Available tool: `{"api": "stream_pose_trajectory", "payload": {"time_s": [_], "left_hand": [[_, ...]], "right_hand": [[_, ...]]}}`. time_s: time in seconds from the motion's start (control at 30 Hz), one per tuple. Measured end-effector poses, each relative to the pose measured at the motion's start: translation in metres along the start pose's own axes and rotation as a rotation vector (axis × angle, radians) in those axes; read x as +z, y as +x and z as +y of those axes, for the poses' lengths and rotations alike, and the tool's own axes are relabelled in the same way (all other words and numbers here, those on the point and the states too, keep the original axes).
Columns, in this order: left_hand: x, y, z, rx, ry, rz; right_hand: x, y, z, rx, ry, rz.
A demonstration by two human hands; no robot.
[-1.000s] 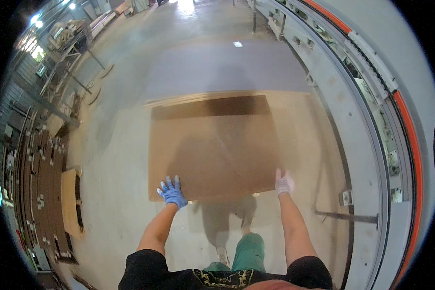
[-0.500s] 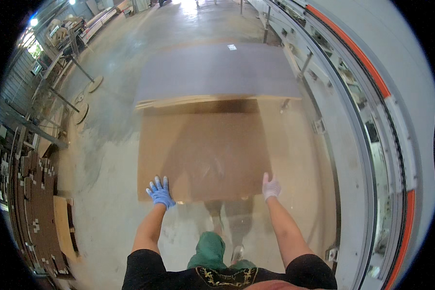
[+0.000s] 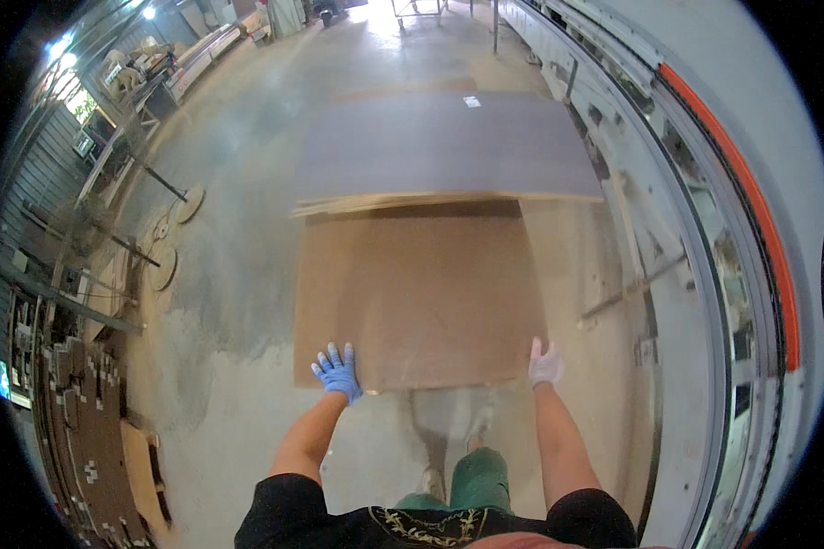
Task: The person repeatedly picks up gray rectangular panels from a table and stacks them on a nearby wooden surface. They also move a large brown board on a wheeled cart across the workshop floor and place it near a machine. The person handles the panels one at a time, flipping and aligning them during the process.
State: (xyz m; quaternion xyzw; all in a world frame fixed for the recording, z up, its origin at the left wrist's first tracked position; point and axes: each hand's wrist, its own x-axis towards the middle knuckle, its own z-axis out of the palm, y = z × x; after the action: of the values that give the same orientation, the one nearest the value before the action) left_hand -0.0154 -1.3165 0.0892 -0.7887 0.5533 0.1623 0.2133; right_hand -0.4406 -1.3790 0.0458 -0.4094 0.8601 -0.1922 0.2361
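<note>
A large brown board lies flat in front of me, its near edge close to my body. My left hand, in a blue glove with pale fingertips, rests on its near left part with the fingers spread. At the near right corner is my right hand, in a pale pinkish-white glove. Its thumb and fingers stand apart against the side edge; some fingers are hard to make out. Just beyond the brown board lies a stack of grey-topped panels with light, layered edges and a small white label.
A long grey machine with an orange strip runs along the right. On the left stand posts on round bases, and stacked dark brown strips with a light board beside them. Concrete floor stretches ahead.
The view has shifted, so the boards and both hands appear further right. My legs have changed places in a step. Both hands stay at the brown board's near end.
</note>
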Motion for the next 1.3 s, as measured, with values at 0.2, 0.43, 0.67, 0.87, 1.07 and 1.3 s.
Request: {"api": "stream_pose_trajectory", "payload": {"time_s": [0.2,0.43,0.67,0.87,1.07,1.3], "left_hand": [[-0.115,0.171,0.062,-0.013,-0.035,-0.018],[-0.237,0.445,0.125,-0.034,-0.003,0.088],[-0.388,0.672,0.172,-0.039,0.02,0.032],[-0.531,0.891,0.23,-0.032,-0.047,0.067],[-0.627,1.071,0.256,-0.036,-0.018,0.106],[-0.765,1.303,0.279,-0.048,-0.034,0.128]], "right_hand": [[0.053,0.185,-0.123,-0.063,-0.086,0.049],[0.125,0.41,-0.302,-0.069,-0.114,0.045],[0.177,0.616,-0.506,-0.098,-0.119,0.039],[0.227,0.809,-0.681,-0.128,-0.113,0.062],[0.268,0.949,-0.823,-0.109,-0.156,0.119],[0.317,1.116,-1.028,-0.078,-0.132,0.045]]}}
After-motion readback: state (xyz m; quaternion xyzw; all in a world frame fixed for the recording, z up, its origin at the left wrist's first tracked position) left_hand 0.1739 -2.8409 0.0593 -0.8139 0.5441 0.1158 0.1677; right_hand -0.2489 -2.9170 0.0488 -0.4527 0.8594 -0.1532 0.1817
